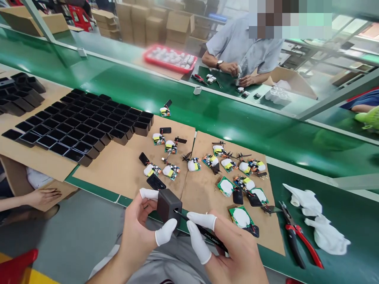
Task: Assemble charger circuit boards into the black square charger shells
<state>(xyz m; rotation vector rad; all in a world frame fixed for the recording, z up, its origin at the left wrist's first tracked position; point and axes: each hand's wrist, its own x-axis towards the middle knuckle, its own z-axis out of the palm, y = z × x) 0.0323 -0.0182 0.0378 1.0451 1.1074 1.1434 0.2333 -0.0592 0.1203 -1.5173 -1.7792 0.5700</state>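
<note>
My left hand point(142, 225), white finger cots on its thumb and a finger, grips a small black plastic case point(166, 207) above the bench edge. Black tweezers point(204, 231) with white lettering lie between the cot-covered thumb and finger of my right hand point(233, 248). Their tip reaches a small hole in the case's end face; whether it is inside, I cannot tell. Just beyond the case, a black plate point(156, 182) lies on the cardboard. Several circuit boards with white filler and wired black plates, such as one green board point(241, 217), are spread past my hands.
Rows of open black cases point(79, 118) stand on cardboard point(109, 177) at the left. Red-handled pliers point(293, 232) and crumpled white gloves point(328, 232) lie at the right. Across the green conveyor point(177, 102), a co-worker point(245, 51) handles small parts near a red tray point(170, 59).
</note>
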